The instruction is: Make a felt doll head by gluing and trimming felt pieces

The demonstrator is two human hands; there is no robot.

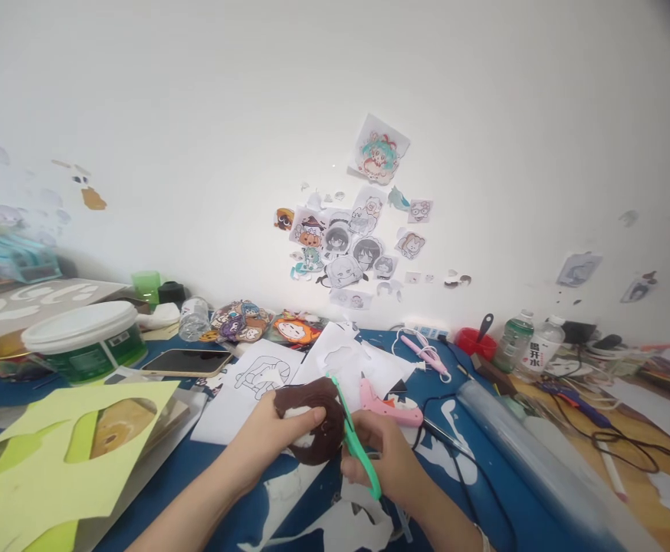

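Note:
A dark brown sheet piece (326, 429) with a white patch in it is pinched in my left hand (274, 429), the thumb lying on top. Green-handled scissors (359, 452) are gripped in my right hand (384, 452), their upper part against the right edge of the brown piece. Behind my hands lie a paper with a line drawing (261, 376) and cut white sheets (340, 356). A pink glue gun (392, 406) rests just beyond my right hand. White scraps (349, 525) lie on the blue mat below.
On the left are yellow cut sheets (82, 460), a white-lidded green tub (85, 341) and a phone (188, 362). To the right lie a clear plastic roll (530, 452), black cables, bottles (542, 349) and a red bowl (476, 343). Drawings (366, 253) hang on the wall.

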